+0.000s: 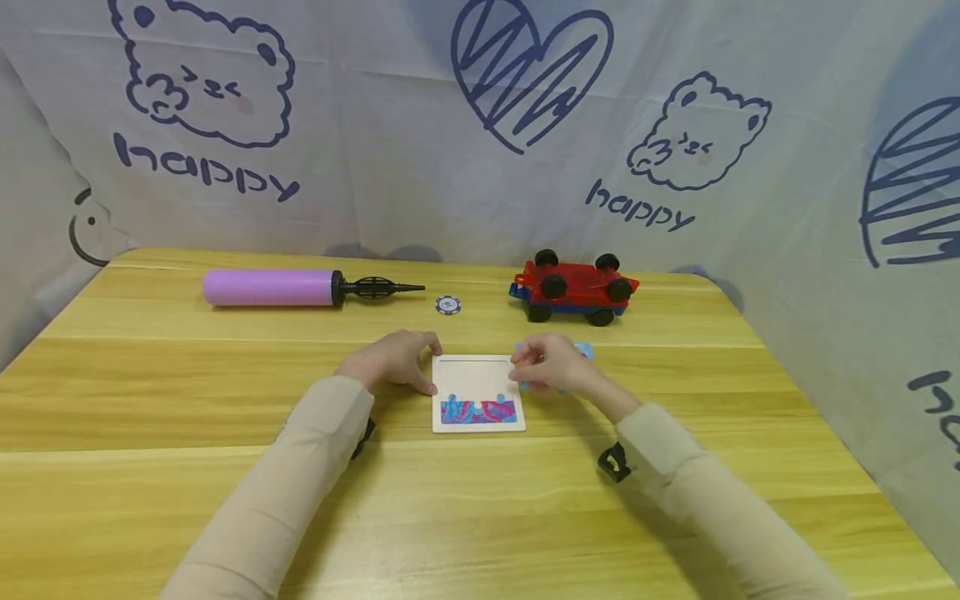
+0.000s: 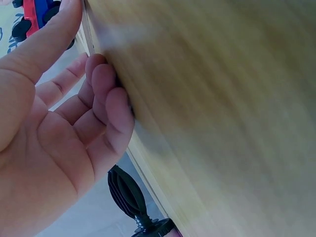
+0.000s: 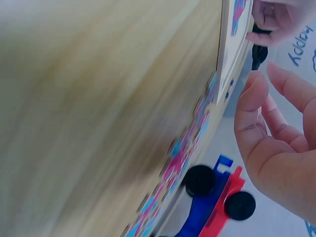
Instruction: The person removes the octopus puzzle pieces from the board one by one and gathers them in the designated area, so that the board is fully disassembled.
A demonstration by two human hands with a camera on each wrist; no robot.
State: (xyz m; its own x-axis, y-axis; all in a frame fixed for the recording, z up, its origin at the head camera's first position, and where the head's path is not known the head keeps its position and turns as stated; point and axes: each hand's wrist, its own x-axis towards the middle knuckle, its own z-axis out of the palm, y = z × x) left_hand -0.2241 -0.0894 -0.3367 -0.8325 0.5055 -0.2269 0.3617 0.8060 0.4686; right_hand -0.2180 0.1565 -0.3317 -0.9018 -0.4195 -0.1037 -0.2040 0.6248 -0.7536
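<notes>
A white puzzle tray [image 1: 474, 377] lies flat on the table in front of me. Blue and pink jigsaw pieces [image 1: 478, 412] fill its lower part. My left hand [image 1: 393, 362] touches the tray's left side, thumb and index finger spread along the edge; the other fingers bend loosely in the left wrist view. Just right of the tray, my right hand [image 1: 553, 365] hovers over loose jigsaw pieces [image 1: 585, 351], partly covering them in the head view. The right wrist view shows a gap between thumb and index finger of that hand [image 3: 279, 136], with nothing in it.
A purple hand pump [image 1: 270, 288] with a black nozzle lies at the back left. Beside its tip is a blue and white poker chip [image 1: 447, 305]. Red and blue toy cars [image 1: 573, 287] are stacked at the back right, the red one wheels up. A printed cloth [image 1: 390, 125] hangs behind the table.
</notes>
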